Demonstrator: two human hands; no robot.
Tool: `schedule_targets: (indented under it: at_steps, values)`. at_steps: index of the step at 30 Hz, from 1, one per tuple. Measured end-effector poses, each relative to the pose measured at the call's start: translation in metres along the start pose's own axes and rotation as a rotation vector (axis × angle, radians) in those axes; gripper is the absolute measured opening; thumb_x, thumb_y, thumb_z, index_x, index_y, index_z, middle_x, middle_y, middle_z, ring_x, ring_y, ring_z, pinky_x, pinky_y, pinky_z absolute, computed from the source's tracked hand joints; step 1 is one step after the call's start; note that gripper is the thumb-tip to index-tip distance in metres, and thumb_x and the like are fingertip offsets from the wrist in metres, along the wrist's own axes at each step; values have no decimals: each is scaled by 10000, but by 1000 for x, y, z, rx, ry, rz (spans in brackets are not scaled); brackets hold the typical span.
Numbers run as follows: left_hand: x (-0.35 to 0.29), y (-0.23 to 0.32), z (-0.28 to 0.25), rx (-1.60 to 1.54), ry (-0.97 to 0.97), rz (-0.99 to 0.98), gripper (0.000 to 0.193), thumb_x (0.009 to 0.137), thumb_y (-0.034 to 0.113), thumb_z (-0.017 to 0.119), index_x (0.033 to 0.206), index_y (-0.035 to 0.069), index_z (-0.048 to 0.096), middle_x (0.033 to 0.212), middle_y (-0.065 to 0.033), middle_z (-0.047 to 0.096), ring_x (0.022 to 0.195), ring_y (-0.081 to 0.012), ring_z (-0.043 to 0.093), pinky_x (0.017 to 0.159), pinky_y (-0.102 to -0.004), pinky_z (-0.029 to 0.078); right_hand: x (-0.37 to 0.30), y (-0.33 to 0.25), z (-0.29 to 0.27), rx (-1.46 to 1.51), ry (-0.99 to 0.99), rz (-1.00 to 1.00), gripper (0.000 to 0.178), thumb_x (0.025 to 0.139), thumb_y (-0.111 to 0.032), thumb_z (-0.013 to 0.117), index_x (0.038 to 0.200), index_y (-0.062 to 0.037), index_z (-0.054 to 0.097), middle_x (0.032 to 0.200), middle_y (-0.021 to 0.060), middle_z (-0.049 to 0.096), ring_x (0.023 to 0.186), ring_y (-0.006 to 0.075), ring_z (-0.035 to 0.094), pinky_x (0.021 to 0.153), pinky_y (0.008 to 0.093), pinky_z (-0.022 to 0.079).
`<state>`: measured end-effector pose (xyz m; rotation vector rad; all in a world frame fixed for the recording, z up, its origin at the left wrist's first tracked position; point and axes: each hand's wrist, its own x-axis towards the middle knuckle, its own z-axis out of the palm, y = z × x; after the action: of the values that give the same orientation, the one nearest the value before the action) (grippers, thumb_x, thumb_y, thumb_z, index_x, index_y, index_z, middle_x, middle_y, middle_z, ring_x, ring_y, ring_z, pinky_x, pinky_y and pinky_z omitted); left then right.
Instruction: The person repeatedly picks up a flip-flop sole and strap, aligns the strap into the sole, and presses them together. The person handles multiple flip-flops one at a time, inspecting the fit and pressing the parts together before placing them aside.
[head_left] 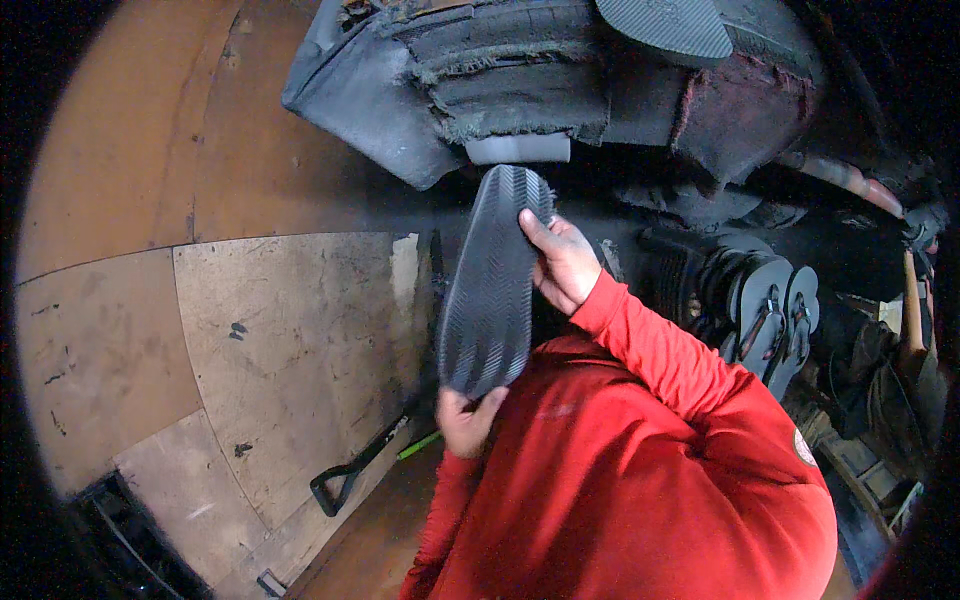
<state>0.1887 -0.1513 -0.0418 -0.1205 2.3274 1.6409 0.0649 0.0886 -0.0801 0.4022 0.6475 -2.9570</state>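
Note:
A black shoe sole (pixel 487 285) with a wavy ribbed tread is held lengthwise in front of me, tread side showing. Low on the sole, my left hand (pixel 465 422) grips its end, thumb over the edge. My right hand (pixel 565 262) is closed on the upper right side, with the thumb pressed on the tread; the fingers behind are partly hidden. Just past the sole's far end is a pale grey roller-like part (pixel 518 149) beneath dark, frayed cloth (pixel 520 95). Whether sole and part touch I cannot tell.
Another ribbed dark sole (pixel 668 27) rests on the cloth covering. Stacked flip-flops (pixel 765 300) stand to the right, near a wooden handle (pixel 912 305). At the left are wooden panels (pixel 290 340), a black handle (pixel 345 480) and a green stick-like thing (pixel 418 445).

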Motion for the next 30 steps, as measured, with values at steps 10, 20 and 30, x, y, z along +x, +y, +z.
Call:
schedule_targets:
  at_steps: [10,20,30]
  values:
    - [205,84,102,-86,-312,240,277,978,195,615,1148,-22,638,1046,-75,710,938,-142,631,862,-303,485,-6,-6,-39,-100,81,-55,271,1021,-188,580,1241,-30,588,1163,62,686,1000,136,661,901,304,525]
    - [169,92,114,-794,-191,-124,168,944,29,653,1110,29,635,1064,-52,698,916,-109,655,786,-254,513,21,-89,-41,-1092,-132,-65,403,865,-222,774,1187,-19,643,1069,77,683,976,152,639,865,323,516]
    - [166,87,133,-943,-71,-58,214,935,-14,631,1139,44,604,1133,-87,681,1054,-216,654,938,-381,528,-28,-81,-30,-2159,-97,-582,623,856,-307,692,1447,-214,520,801,93,605,715,291,622,630,414,523]
